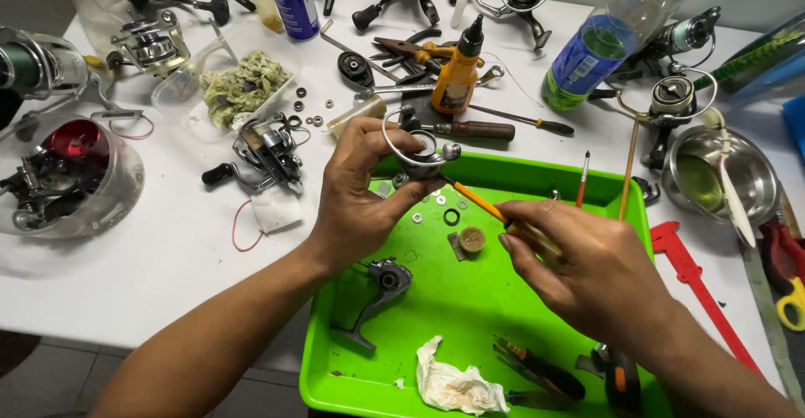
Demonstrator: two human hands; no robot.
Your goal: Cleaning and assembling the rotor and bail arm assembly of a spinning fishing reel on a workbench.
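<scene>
Right hand (587,259), orange-handled brush (480,202), silver reel rotor (419,154), left hand (360,187)

Reel rotor (422,160) and orange-handled tool (480,202) in hand

Two bare forearms, entering from the lower edge and uncovered along the whole visible length; no sleeve or cuff anywhere up to the frame's border. Left hand (362,190) bare: no glove, ring, watch or wrist strap. Right hand (591,269) likewise ungloved, wrist plain, fingers without rings on the sides that show. Short-trimmed nails, one catching light on the right hand's fingertip (504,241). Fine hair along the left forearm, perhaps on the right as well, though too soft there to tell. Knuckles creased, veins faintly raised across the backs.
</scene>
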